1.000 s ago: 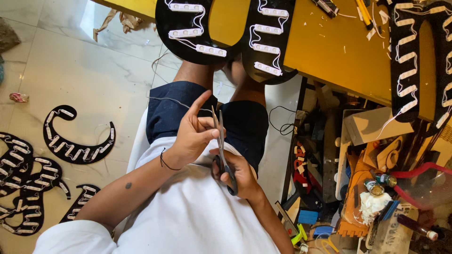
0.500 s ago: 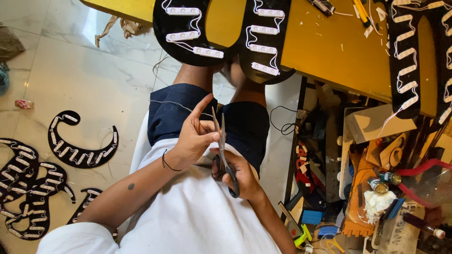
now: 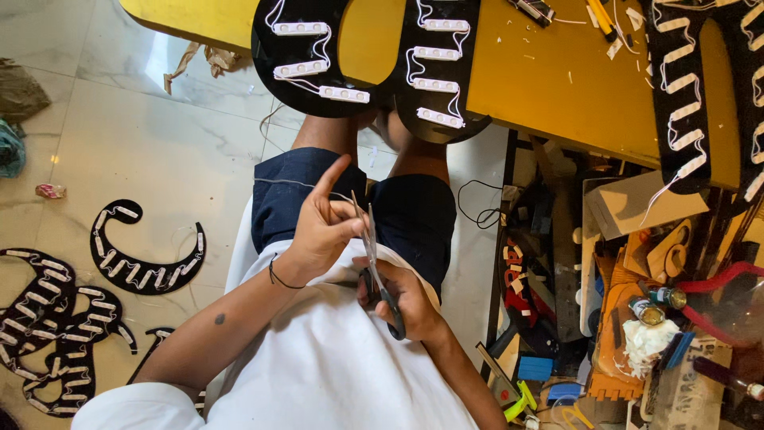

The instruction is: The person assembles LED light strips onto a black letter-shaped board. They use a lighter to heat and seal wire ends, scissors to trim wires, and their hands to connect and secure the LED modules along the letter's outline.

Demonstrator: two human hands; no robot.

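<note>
Change: both hands sit a little lower and closer to the white shirt than before, and the yellow table edge has slid up out of the way.
Left hand: the left hand (image 3: 322, 231) is up in front of the dark blue shorts (image 3: 294, 191), first finger pointing straight up, thumb and other fingers pinching something thin beside the blades. What it pinches is too small to tell.
Right hand: the right hand (image 3: 402, 299) is closed around the dark loops of the scissors (image 3: 378, 267), just below the left hand.
Scissors: thin shiny metal blades, parted a little into a narrow V, tips pointing up toward the table.
Wire: a thin white wire (image 3: 278, 183) runs across the shorts to the left hand.
Table: the yellow table (image 3: 557, 87) is smooth and flat. Black curvy boards (image 3: 446, 72) with small white blocks lie on it, above the hands.
Floor: more black curly shapes (image 3: 147, 251) lie on the shiny pale floor, far left of the scissors.
</note>
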